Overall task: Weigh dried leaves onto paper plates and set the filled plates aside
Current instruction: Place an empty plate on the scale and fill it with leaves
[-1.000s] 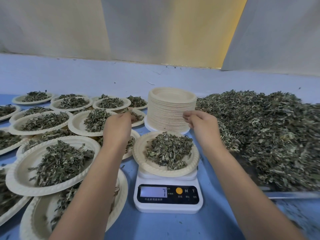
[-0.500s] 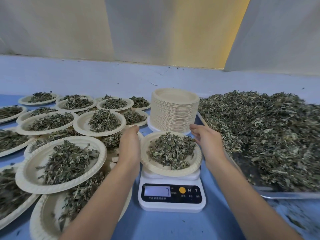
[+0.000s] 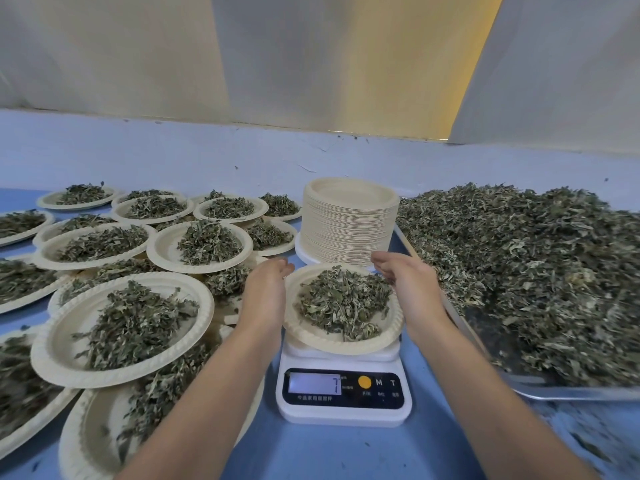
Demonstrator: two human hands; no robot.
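Bracketing the round cream paper plate (image 3: pixel 343 346) of dried green leaves (image 3: pixel 343 303), resting on the white digital scale (image 3: pixel 346 415) mid-frame, with left hand (image 3: pixel 268 289) and right hand (image 3: pixel 408 285) uncurled at its rim, clasping nothing. Probably finishing weighing; next needing a level lift toward the filled plates (image 3: pixel 65 334) at left.

Blue bench (image 3: pixel 346 452) underneath. Pale lavender wall band (image 3: pixel 173 157) at 12 o'clock, cream panels (image 3: pixel 104 46) above, yellow-lit strip (image 3: pixel 433 64) toward 1 o'clock.

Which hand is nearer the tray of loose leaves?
Right. The right hand is beside the plate on the scale, next to the tray; the left hand is across that plate, farther.
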